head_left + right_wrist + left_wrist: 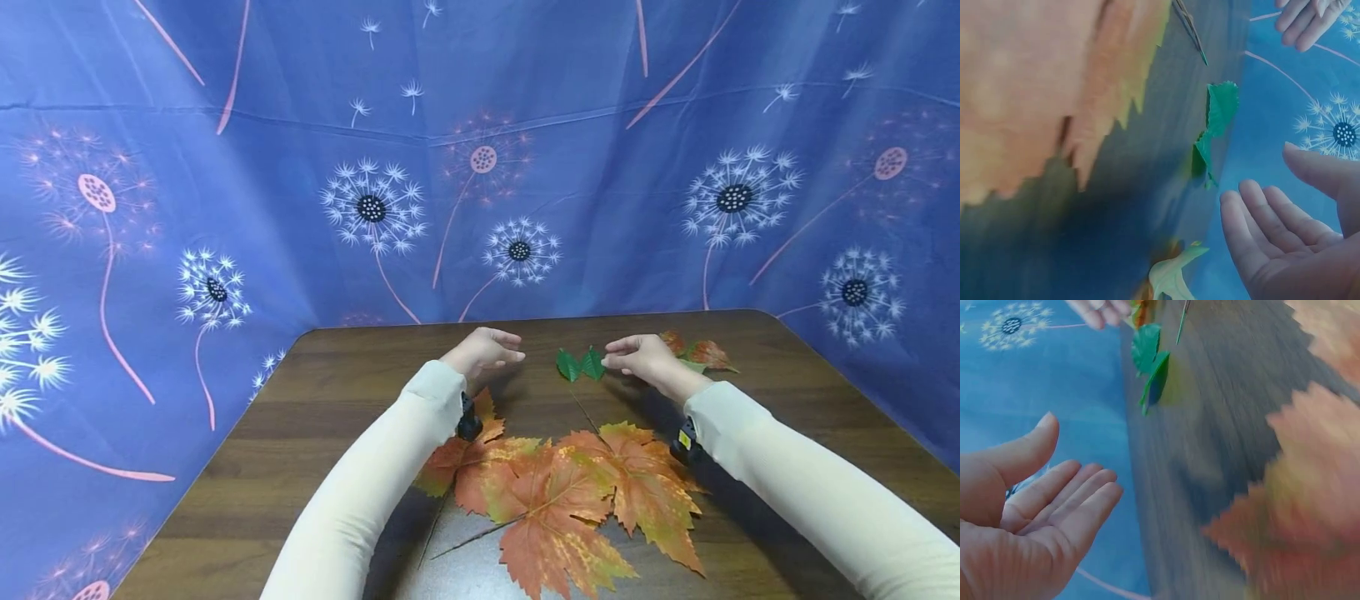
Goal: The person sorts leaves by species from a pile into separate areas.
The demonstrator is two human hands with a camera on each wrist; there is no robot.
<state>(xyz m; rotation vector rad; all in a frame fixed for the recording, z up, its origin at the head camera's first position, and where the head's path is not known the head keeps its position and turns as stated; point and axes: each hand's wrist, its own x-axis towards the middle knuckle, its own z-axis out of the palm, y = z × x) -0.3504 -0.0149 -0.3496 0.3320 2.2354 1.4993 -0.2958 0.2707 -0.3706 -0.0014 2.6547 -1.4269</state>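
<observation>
Two small green leaves (581, 365) lie side by side near the back of the table, between the two hands. To their left, my left hand (487, 352) hovers with its fingers extended and nothing in them; the left wrist view shows the palm and a raised thumb. My right hand (643, 358) is close to the right edge of the green leaves, its fingers loosely extended and holding nothing. In the right wrist view a gap separates the fingertips from the green leaves (1221, 109). Large orange maple leaves (558, 500) with thin stems spread below the hands, partly behind the left wrist.
A smaller cluster of orange and green leaves (708, 354) lies at the back right, beyond the right hand. The dark wooden table (300, 417) ends at a blue curtain (600, 208) printed with dandelions.
</observation>
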